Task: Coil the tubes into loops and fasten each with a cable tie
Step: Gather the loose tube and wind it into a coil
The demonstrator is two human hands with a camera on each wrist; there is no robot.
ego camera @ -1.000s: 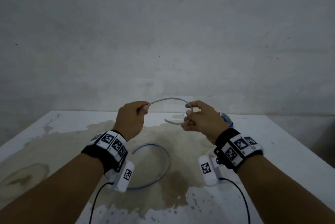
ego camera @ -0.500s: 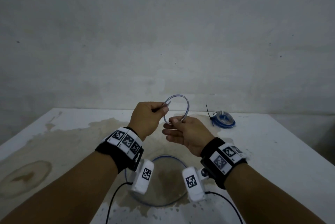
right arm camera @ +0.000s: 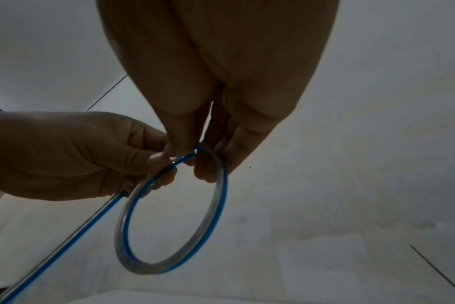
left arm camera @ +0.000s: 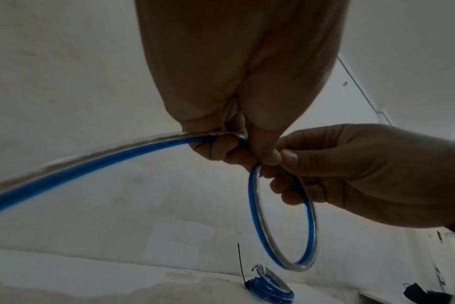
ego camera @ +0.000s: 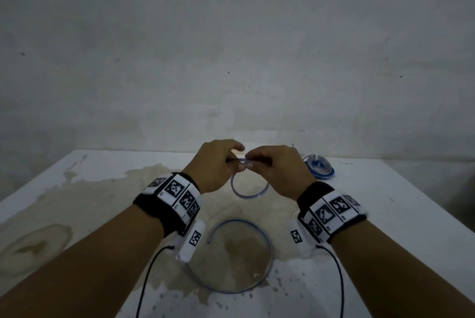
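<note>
— Where do the hands sit?
— Above the table (ego camera: 385, 214), side by side near its far half; left hand (ego camera: 214, 163) left, right hand (ego camera: 276, 166) right, fingertips meeting on the held tube (ego camera: 248, 195), whose loop hangs below them.
— And on the table?
— A loose tube (ego camera: 267, 245) lies nearer, between the wrists; a tied coil (ego camera: 318, 169) rests behind and right of the right hand, by the far edge.

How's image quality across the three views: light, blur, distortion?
Head view: dim and flat, no glare; both hands sharp enough, left hand, right hand, though the table edges bow from the wide lens. Left wrist view: the tube loop is crisp, its near run smeared and stretched at the frame edge. Right wrist view: palm dark and soft, loop slightly blurred.
</note>
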